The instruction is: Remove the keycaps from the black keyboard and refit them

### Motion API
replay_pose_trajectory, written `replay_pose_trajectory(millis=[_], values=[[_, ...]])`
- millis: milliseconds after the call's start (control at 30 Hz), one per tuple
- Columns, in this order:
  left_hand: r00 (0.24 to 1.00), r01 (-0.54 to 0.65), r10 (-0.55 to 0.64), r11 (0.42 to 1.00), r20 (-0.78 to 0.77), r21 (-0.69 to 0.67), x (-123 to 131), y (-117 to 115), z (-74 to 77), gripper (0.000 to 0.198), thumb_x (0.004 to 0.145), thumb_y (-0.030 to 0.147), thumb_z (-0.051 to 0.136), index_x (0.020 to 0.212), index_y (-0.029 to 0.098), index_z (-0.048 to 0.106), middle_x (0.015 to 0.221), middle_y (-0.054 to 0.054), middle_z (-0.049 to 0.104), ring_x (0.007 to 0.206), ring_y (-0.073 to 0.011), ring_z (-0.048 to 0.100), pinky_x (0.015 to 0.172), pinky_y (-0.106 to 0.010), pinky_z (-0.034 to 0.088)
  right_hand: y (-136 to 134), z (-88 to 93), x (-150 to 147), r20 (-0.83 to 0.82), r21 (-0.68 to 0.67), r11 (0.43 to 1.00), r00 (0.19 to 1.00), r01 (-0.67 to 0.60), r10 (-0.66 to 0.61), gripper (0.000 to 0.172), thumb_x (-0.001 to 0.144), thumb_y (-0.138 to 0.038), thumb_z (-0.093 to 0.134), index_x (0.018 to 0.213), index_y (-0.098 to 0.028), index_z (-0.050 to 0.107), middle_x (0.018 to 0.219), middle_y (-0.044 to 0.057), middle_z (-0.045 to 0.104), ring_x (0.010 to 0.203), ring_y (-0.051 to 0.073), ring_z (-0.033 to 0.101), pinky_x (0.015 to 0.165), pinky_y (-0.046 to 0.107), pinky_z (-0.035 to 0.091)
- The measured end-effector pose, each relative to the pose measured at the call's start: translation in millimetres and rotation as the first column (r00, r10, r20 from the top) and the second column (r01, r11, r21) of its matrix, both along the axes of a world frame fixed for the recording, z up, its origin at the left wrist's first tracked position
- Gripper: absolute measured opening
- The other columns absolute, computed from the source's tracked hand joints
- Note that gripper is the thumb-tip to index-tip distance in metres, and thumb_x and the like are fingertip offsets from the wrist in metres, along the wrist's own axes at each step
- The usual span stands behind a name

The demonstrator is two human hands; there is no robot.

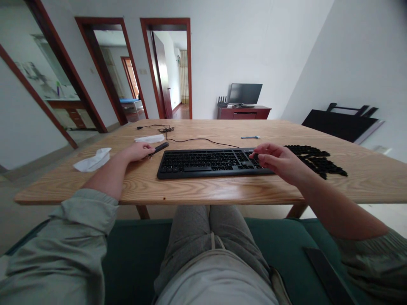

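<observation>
A black keyboard point(210, 162) lies on the table in front of me, with many key positions showing without caps. My right hand point(276, 160) is over its right end, thumb and fingertips pinching a small black keycap point(255, 156). Left of the keyboard, my left hand point(139, 151) rests on the table, fingers closed on a slim black tool point(161, 147); thin wire-like ends show beneath the fingers. To the right lies a spread of loose black keycaps point(324, 164), partly behind my right hand.
On the wooden table point(190, 192) are a crumpled white tissue point(93, 161), a folded white tissue point(150, 139), a coiled cable point(165, 129) and a small blue-and-white brush point(250, 137). A television point(245, 93) stands on a red cabinet by the far wall.
</observation>
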State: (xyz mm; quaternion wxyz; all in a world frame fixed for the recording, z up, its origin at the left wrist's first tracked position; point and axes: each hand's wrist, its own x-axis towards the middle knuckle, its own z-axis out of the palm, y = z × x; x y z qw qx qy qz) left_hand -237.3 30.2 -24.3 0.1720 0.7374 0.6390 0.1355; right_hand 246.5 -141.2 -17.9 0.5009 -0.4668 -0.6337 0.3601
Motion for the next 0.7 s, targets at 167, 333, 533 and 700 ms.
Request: replay_pose_trajectory(millis=[167,333,533,700], values=[[1.000,-0.025,0.025,0.999,0.006,-0.021,3.4,-5.1,3.6,0.048,0.070,0.062,0.058,0.094,0.022,0.068,0.059,-0.002,0.058,0.047,-0.0155,0.047,0.046,-0.027,0.030,7.1,-12.3,5.0,0.293,0.117,0.991,0.951,0.064,-0.096,0.033,0.083,-0.045,0.067,0.108,-0.024,0.072,0.107,0.006,0.074,0.097,0.023,0.067,0.087,0.038,0.053],[0.999,-0.034,0.033,0.999,-0.018,-0.014,4.5,-5.7,4.3,0.050,0.070,0.064,0.058,0.094,0.021,0.067,0.061,-0.002,0.058,0.047,-0.0144,0.046,0.046,-0.027,0.030,8.6,-24.0,0.0,0.534,0.162,0.987,0.839,0.017,-0.102,0.026,0.086,-0.042,0.064,0.101,-0.022,0.069,0.098,0.007,0.073,0.089,0.023,0.069,0.081,0.039,0.055],[0.999,-0.030,0.029,0.999,-0.016,-0.031,4.9,-5.8,5.3,0.049,0.073,0.063,0.057,0.098,0.022,0.068,0.063,-0.002,0.059,0.047,-0.0147,0.046,0.046,-0.027,0.030,7.6,-28.4,-5.5,0.699,0.299,0.954,0.687,-0.028,-0.199,0.022,0.089,-0.037,0.059,0.102,-0.026,0.072,0.097,0.006,0.071,0.088,0.022,0.066,0.080,0.037,0.054],[0.999,-0.045,0.045,0.999,-0.023,-0.019,9.7,-12.2,9.3,0.046,0.072,0.061,0.058,0.092,0.020,0.068,0.061,-0.001,0.057,0.047,-0.0139,0.044,0.047,-0.027,0.030,12.5,-30.6,-4.1,0.716,0.345,0.937,0.660,-0.049,-0.229,0.024,0.090,-0.034,0.056,0.101,-0.024,0.074,0.097,0.007,0.071,0.090,0.023,0.065,0.082,0.040,0.053]])
